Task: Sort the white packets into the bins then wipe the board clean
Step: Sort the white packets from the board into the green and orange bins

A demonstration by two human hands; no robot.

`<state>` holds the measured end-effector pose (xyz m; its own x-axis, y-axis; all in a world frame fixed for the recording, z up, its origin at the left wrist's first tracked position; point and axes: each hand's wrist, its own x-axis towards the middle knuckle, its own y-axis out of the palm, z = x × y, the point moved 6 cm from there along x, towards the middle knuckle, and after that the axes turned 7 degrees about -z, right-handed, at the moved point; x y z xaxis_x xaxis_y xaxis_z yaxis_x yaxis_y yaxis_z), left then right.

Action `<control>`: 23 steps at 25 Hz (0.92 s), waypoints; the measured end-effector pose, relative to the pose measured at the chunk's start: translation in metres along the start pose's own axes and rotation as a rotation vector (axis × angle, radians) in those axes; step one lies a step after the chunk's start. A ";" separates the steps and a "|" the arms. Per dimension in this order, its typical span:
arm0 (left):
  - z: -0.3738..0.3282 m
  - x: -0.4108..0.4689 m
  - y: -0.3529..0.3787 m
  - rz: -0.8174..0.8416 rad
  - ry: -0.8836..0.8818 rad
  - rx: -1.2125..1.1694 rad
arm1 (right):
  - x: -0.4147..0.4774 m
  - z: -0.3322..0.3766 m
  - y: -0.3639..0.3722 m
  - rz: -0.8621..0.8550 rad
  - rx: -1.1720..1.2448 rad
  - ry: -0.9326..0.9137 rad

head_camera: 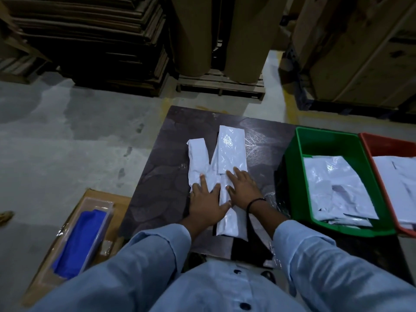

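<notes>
White packets [229, 152]: a few remain on the board [171, 136], many already in green bin [292, 181] and red bin [367, 141]. Left hand [204, 202] and right hand [242, 190] press flat on them, fingers spread, gripping nothing. Wipe not started (blue cloth [81, 239] lies beside the board).

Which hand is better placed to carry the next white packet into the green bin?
Probably the right hand. It lies flat on the packets, on the side nearer the green bin, which stands to its right. The left hand would have to cross over it.
</notes>
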<state>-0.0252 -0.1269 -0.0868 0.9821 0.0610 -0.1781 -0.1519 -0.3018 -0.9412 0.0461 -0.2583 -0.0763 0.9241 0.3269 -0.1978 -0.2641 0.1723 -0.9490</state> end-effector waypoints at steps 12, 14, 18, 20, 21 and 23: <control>0.015 0.036 -0.039 -0.256 0.046 -0.072 | -0.045 -0.008 0.019 -0.129 0.016 0.171; 0.013 0.054 -0.035 -0.157 0.027 -0.088 | -0.051 -0.009 0.030 -0.042 -0.008 0.156; 0.015 0.086 -0.035 -0.077 -0.020 -0.090 | -0.058 -0.019 0.029 0.009 -0.067 0.048; 0.015 0.098 -0.034 -0.065 -0.005 -0.071 | -0.063 -0.027 0.030 0.008 -0.076 0.023; 0.015 0.105 -0.032 -0.054 0.004 -0.060 | -0.064 -0.032 0.031 0.006 -0.074 0.023; 0.017 0.116 -0.029 -0.046 0.007 -0.061 | -0.064 -0.036 0.032 0.005 -0.063 0.034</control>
<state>0.0915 -0.0949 -0.0854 0.9887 0.0700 -0.1328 -0.0995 -0.3564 -0.9290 -0.0114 -0.3075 -0.1028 0.9318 0.2961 -0.2101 -0.2521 0.1113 -0.9613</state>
